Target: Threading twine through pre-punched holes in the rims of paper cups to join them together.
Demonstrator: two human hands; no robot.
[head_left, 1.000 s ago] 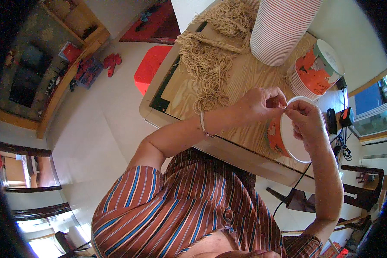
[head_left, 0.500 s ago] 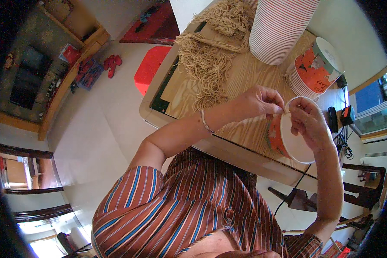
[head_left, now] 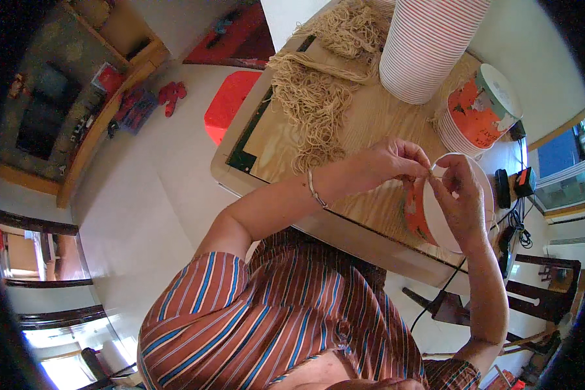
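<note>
An orange paper bucket (head_left: 417,211) with a white inside lies tilted on the near right of the table, its mouth turned to the right. At its upper rim the fingertips of both my hands meet. My left hand (head_left: 400,161) is closed in a pinch on a thin tan cord (head_left: 431,173), mostly hidden by the fingers. My right hand (head_left: 461,198) reaches across the bucket's mouth, with thumb and fingertips pinched at the same cord. A tangled heap of tan cord loops (head_left: 315,97) lies on the table beyond my left forearm.
Tall nested white paper buckets (head_left: 429,49) stand at the far side. Nearer the right wall is a shorter stack of orange buckets (head_left: 476,114). Black cables (head_left: 519,224) and a small black box (head_left: 525,181) lie at the right. A red stool (head_left: 231,104) stands left of the wooden table (head_left: 370,123).
The fingers of my right hand have shifted, and its thumb now reaches up to the rim. The bucket has turned slightly. My left hand stays pinched in nearly the same place.
</note>
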